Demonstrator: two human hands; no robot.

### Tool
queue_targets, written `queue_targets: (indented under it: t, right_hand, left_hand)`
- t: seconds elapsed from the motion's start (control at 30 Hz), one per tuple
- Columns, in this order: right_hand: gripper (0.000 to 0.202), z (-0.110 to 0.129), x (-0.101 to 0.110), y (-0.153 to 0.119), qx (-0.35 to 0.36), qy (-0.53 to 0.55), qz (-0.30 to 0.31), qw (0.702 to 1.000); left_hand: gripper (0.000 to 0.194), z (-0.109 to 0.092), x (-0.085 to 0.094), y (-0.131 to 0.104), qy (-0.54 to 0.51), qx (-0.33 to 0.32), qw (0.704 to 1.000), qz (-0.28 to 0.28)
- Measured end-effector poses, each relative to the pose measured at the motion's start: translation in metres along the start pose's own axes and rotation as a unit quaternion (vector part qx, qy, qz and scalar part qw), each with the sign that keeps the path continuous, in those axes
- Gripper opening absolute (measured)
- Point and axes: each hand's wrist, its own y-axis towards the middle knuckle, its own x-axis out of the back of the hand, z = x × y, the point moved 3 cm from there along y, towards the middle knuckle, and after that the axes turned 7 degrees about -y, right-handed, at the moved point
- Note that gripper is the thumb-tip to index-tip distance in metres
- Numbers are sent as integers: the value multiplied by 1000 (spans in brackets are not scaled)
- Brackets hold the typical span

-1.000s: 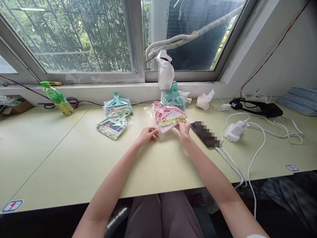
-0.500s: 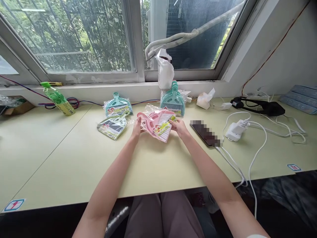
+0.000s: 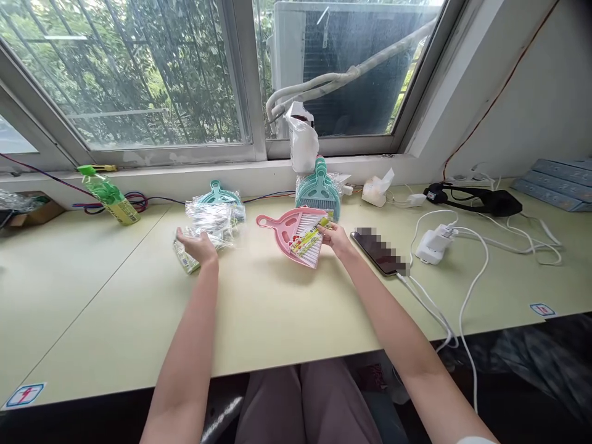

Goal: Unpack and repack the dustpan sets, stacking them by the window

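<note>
My right hand (image 3: 337, 239) grips the right edge of a pink dustpan and brush set (image 3: 289, 233), holding it tilted above the table. A yellow-green label card lies across the white bristles, and no plastic covers the pink handle. Over on the left, my left hand (image 3: 200, 248) has its fingers apart, just in front of a crumpled clear plastic bag (image 3: 213, 221). Beneath that hand and bag, a wrapped green dustpan set (image 3: 185, 259) is mostly hidden. Behind the bag lies a wrapped teal dustpan set (image 3: 216, 194). A stack of teal dustpan sets (image 3: 319, 188) leans near the window sill.
A phone (image 3: 379, 251) lies right of my right hand, near a white charger (image 3: 435, 243) with loose cables. Further back are crumpled tissue (image 3: 377, 188), a black strapped device (image 3: 476, 198) and blue boxes (image 3: 555, 185). A green-capped bottle (image 3: 108, 196) leans at the left.
The clear bag has come off the pink dustpan set and is now at the left, over the green set. My left hand moved left with it and spread its fingers; my right hand kept its grip.
</note>
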Motion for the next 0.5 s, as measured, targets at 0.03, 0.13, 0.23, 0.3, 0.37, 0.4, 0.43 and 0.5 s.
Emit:
queue_targets:
  t: [0.03,0.13,0.23,0.3,0.37,0.4,0.43,0.5]
  right_hand:
    - [26,-1,-2,0,-1,10,5,1000]
    - [29,-6,-13,-3,1,45,12,999]
    - [31,-11,-23,-5,5,73,11,997]
    - [31,-14,-26,-5,10,70,30,997]
    - [30,-16,-25,-4,7,40,53,998]
    - [29,-16,-23,-2,1,18,66,998]
    - [29,-16,-19,-1,-6,-3,75,997]
    - [31,-14,-10,2,-10,-40,88,995]
  left_hand:
    - [75,-9,7,-5,36,-22,997,-65]
    - [84,-41,9,-31,53,-130,980,-141]
    - [65,-57,-21,-66,-87,-132,987,20]
    - [56,-49,-52,-94,-203,27,955,213]
    - [61,-37,-75,-122,-257,178,886,342]
    - [63,-32,-81,-131,-267,217,864,367]
    - [66,-28,-85,-138,-270,237,851,384]
    - [67,-23,-85,-141,-261,241,847,395]
